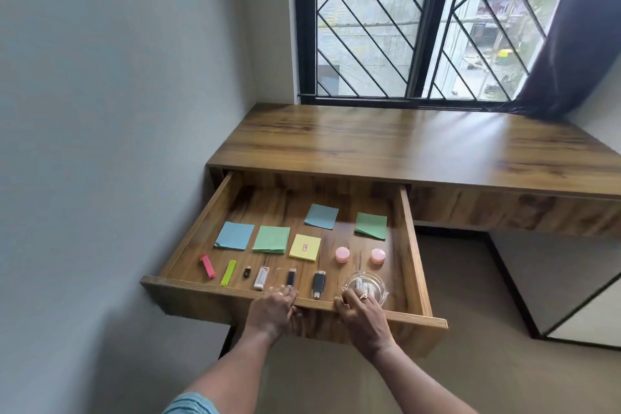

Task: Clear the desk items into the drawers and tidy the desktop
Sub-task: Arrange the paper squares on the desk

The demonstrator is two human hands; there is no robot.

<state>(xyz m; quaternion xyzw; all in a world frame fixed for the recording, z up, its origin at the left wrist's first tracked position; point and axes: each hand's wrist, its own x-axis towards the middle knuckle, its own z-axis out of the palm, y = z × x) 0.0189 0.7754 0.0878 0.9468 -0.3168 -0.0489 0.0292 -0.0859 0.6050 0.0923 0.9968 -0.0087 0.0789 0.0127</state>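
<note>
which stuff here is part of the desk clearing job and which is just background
Job: open drawer, sticky note pads, pink jars, USB sticks, glass dish, desktop, left hand, right hand on the drawer front.

Background: window, curtain.

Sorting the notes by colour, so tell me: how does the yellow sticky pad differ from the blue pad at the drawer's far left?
The yellow sticky pad carries a small pink mark on top; the far-left blue pad is plain. The yellow one looks smaller and lies further right, beyond a green pad. Both lie flat in the open drawer, in its middle row.
</note>
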